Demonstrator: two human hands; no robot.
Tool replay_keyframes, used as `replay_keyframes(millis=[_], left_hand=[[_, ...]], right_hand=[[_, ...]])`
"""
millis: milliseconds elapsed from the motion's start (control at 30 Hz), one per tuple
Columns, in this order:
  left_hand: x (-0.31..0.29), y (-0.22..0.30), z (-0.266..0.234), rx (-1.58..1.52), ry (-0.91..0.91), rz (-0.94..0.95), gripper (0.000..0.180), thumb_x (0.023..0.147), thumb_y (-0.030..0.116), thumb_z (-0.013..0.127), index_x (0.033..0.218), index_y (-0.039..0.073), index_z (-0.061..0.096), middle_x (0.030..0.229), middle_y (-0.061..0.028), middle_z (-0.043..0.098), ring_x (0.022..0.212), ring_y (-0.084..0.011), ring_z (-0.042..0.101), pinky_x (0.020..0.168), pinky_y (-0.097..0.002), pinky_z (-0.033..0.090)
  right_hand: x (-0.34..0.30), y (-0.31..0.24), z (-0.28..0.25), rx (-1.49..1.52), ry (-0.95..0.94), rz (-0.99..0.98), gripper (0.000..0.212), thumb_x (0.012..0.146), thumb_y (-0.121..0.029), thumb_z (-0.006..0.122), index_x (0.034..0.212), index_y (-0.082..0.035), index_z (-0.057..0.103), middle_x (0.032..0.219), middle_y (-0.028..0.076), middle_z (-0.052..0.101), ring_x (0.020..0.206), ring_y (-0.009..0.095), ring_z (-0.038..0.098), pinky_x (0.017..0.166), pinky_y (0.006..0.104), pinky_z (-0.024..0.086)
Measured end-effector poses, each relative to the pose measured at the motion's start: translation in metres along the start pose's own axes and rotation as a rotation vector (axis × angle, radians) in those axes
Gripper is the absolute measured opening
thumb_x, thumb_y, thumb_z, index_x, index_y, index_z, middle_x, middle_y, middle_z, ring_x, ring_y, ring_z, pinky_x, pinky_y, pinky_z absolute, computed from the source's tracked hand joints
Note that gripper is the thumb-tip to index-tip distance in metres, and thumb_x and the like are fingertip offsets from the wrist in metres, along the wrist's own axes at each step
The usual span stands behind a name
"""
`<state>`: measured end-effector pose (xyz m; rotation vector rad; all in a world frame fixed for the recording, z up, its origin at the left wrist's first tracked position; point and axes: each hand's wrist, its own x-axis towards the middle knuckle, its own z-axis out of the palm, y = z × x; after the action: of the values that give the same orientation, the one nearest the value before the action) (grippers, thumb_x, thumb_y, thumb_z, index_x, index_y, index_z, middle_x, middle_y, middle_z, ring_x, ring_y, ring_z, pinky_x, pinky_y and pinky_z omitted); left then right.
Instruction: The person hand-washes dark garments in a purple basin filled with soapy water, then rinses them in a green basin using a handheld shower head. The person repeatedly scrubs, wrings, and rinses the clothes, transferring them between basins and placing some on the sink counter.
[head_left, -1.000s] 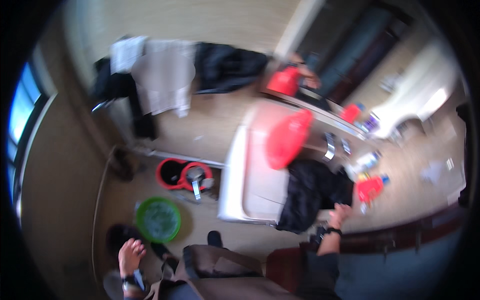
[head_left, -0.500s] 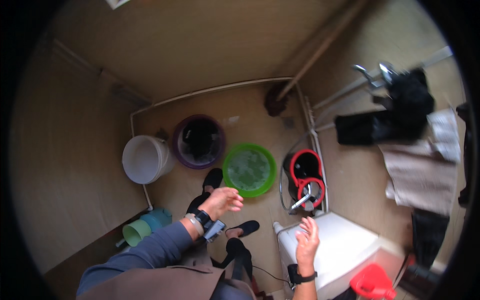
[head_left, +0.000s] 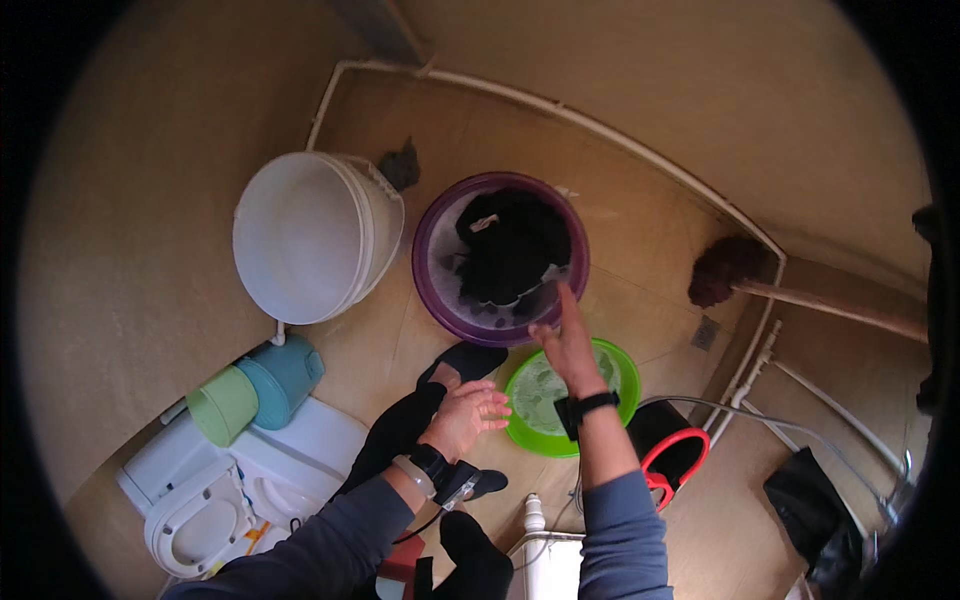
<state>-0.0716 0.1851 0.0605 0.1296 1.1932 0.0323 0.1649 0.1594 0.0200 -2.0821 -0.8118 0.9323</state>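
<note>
A purple basin (head_left: 421, 265) holds a dark, wet garment (head_left: 515, 245) in sudsy water. My right hand (head_left: 568, 345) reaches over the near side of that basin, fingers apart and holding nothing; I cannot tell whether a fingertip touches the rim. Just below it sits a green basin (head_left: 540, 443) of cloudy, foamy water, partly covered by my right wrist. My left hand (head_left: 468, 418) hovers left of the green basin, fingers loosely spread with nothing in them. Both wrists carry black bands, and a small device hangs at the left one.
A large white bucket (head_left: 295, 240) stands left of the purple basin. Blue (head_left: 285, 380) and green (head_left: 222, 405) containers sit by a white toilet (head_left: 200, 530). At right are a black-and-red mop bucket (head_left: 670, 450), a mop head (head_left: 728, 270) and a hanging black cloth (head_left: 815, 520).
My view has swung toward the basins and the wall rack has mostly left it. My right hand has moved from above the white appliance to the purple basin. Both hands stay empty.
</note>
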Motion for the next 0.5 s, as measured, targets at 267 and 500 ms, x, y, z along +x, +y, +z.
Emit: replay_keyframes(millis=[267,500], left_hand=[[0.061,0.007,-0.040,-0.100,0.200,0.067,0.028,0.108,0.015,0.062,0.134,0.005,0.058,0.118,-0.0191,0.072,0.103,-0.0340,0.073,0.092,-0.0529,0.059],[0.062,0.008,-0.020,-0.099,0.079,0.231,0.037,0.110,0.024,0.061,0.142,0.006,0.056,0.124,-0.0174,0.070,0.108,-0.0324,0.072,0.097,-0.0510,0.057]], right_hand=[[0.131,0.019,0.114,-0.534,-0.115,0.136,0.099,0.078,-0.018,0.089,0.164,-0.019,0.039,0.148,0.015,0.058,0.135,0.043,0.053,0.104,0.0687,0.042],[0.074,0.023,0.102,-0.304,0.138,-0.199,0.054,0.073,-0.003,0.081,0.126,-0.009,0.069,0.109,0.020,0.069,0.106,0.046,0.068,0.086,0.0515,0.053]])
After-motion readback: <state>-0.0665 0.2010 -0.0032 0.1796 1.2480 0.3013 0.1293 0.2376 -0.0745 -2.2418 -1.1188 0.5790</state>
